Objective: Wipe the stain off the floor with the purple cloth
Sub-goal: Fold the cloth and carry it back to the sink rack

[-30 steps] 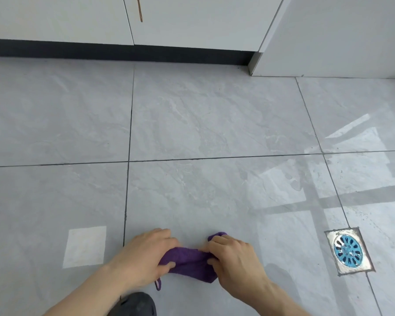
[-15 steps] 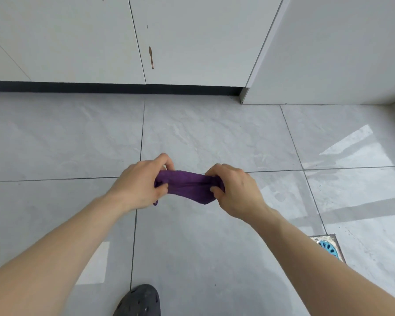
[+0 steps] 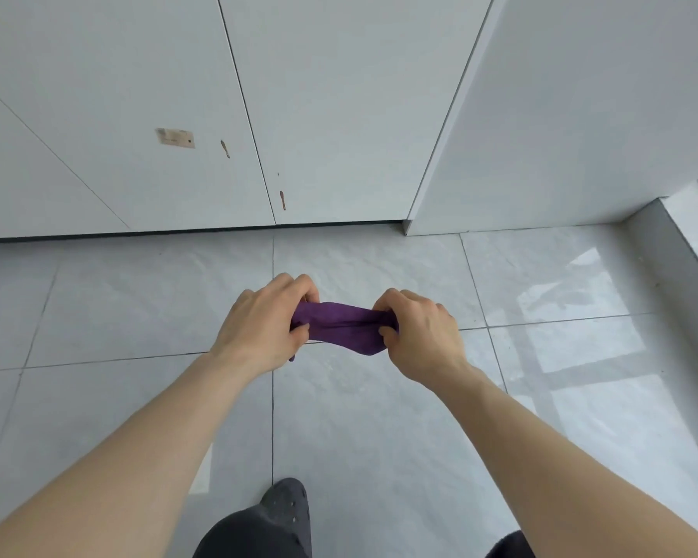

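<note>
A: Where is the purple cloth (image 3: 345, 326) right now?

B: Up in the air, bunched into a short roll between the person's two hands, well above the grey tiled floor (image 3: 359, 428). It touches no tile.

A: And the hands themselves?

B: The left hand (image 3: 264, 328) is closed around the cloth's left end, fingers curled over the top and thumb pressed in from below. The right hand (image 3: 418, 334) is closed the same way on the right end. Both arms reach forward, so the cloth hangs stretched between the two fists, with a corner sagging below the middle.

A: Why grip it at both ends like that?

B: Probably to gather or fold the fabric into a firm pad before pressing it down; a loose cloth would only skid about.

A: Is the stain visible?

B: Not clearly on the tiles. There are brownish drips on the white cabinet doors (image 3: 339, 114), but the floor shows only grout lines and window glare, so the spot cannot be told. A dark shoe (image 3: 287, 501) stands on the tile below the hands
</note>
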The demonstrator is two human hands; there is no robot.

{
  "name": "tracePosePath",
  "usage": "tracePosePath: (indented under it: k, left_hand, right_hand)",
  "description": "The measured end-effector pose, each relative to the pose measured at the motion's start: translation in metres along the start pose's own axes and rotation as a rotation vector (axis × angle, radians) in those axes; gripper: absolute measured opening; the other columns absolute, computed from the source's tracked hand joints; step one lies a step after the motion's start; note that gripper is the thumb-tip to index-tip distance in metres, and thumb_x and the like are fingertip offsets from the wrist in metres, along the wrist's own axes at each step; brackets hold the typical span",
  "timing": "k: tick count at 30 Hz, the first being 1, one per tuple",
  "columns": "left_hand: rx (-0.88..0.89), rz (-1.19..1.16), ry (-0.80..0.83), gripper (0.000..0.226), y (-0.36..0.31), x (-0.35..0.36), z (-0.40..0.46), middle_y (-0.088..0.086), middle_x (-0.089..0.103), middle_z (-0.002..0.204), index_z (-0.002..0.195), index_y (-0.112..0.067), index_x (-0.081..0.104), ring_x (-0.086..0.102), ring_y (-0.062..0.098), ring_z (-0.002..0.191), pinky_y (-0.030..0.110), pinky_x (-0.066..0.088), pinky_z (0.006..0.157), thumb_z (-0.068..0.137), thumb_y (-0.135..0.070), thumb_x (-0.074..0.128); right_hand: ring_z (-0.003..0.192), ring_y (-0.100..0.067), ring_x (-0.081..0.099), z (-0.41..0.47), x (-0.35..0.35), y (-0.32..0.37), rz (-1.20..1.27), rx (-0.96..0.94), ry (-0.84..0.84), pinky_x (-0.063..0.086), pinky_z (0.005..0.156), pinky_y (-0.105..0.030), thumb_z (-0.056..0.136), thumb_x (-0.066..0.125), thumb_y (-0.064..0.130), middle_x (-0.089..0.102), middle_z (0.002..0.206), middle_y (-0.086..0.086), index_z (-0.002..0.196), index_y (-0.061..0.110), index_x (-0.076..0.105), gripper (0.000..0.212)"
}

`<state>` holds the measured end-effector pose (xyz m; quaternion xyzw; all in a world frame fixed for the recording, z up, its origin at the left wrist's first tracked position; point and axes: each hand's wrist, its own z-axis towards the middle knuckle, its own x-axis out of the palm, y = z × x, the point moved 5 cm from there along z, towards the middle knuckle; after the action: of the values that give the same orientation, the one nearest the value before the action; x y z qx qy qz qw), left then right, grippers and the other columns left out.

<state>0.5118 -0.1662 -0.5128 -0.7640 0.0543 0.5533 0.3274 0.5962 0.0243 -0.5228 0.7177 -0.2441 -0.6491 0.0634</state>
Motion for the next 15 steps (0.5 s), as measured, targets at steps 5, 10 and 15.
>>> tracePosePath:
  k: [5,10,15]
  left_hand:
    - [-0.028,-0.004,-0.027,0.032,-0.065,-0.102,-0.025,-0.014,0.054,0.089,0.093,-0.037,0.051,0.056,0.002,0.061,0.032,0.037,0.074,0.077,-0.014,0.064]
    - [-0.063,-0.061,-0.065,0.032,-0.134,-0.207,-0.063,-0.015,0.056,0.089,0.093,-0.037,0.051,0.055,0.002,0.068,0.031,0.036,0.078,0.075,-0.014,0.064]
    - [-0.076,-0.089,-0.100,0.032,-0.205,-0.310,-0.104,-0.018,0.059,0.089,0.091,-0.039,0.051,0.057,0.004,0.061,0.033,0.043,0.079,0.073,-0.015,0.061]
  right_hand:
    - [0.077,-0.024,0.050,-0.032,-0.113,0.043,-0.011,0.026,-0.012,0.035,0.075,-0.034,0.089,0.063,0.015,0.065,0.103,0.004,0.109,0.025,0.060,0.023]
    - [0.086,-0.027,0.060,-0.073,-0.237,0.088,-0.014,0.045,-0.023,0.039,0.077,-0.036,0.090,0.063,0.019,0.064,0.103,0.005,0.111,0.025,0.058,0.022]
    - [0.088,-0.028,0.061,-0.115,-0.357,0.125,-0.010,0.055,-0.063,0.040,0.077,-0.036,0.092,0.063,0.023,0.064,0.101,0.005,0.112,0.026,0.058,0.021]
